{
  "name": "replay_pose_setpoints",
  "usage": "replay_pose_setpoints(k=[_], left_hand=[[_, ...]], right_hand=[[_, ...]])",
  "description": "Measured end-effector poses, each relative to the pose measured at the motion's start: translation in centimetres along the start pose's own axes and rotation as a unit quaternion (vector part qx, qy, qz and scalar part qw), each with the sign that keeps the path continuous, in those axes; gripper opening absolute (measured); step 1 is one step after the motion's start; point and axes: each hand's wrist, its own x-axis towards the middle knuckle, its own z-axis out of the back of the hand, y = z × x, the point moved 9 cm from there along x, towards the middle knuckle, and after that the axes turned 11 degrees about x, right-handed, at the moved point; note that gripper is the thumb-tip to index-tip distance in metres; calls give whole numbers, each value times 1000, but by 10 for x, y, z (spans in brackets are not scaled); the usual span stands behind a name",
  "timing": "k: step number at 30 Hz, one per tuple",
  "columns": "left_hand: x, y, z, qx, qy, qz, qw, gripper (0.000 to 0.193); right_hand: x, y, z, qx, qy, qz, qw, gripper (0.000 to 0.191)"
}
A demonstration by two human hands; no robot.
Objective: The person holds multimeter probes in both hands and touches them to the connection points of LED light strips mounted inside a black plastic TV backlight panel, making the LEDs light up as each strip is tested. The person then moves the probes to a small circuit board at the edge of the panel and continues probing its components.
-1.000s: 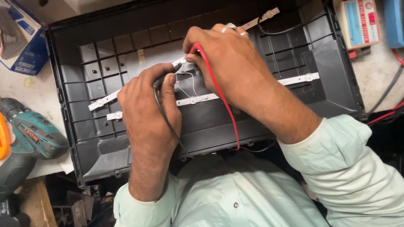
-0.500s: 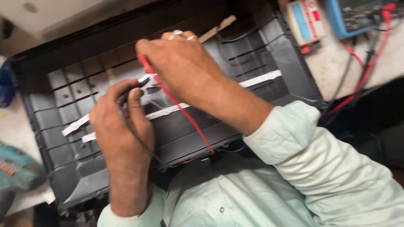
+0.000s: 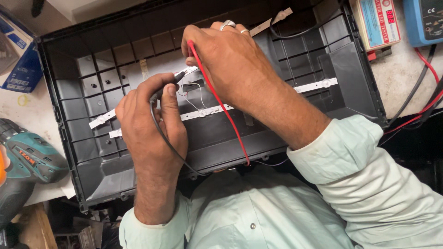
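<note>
Black probe (image 3: 168, 83) pinched in left hand (image 3: 150, 122) fingers, red probe (image 3: 196, 53) gripped by right hand (image 3: 230, 64), both arched over LED strip (image 3: 207, 110)

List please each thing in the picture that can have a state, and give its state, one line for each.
left hand: shut on black probe, tip at the strip
right hand: shut on red probe
black panel housing: open, inside facing up
white light strips: lying flat inside the housing
tester box: display lit
cordless drill: lying on its side, untouched
</note>
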Motion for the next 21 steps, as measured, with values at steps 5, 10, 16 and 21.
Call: replay_pose_setpoints(k=[5,10,16,21], left_hand=[[2,-1,-1,14,1,-12,1000,14],[2,0,-2,11,9,-9,1000,14],[3,0,-2,15,9,-11,1000,13],[3,0,-2,14,8,-5,1000,13]], right_hand=[[0,4,0,-5,-4,12,1000,12],[1,3,-1,-3,0,9,1000,11],[1,3,0,-5,3,5,1000,11],[0,4,3,11,1,10,1000,12]])
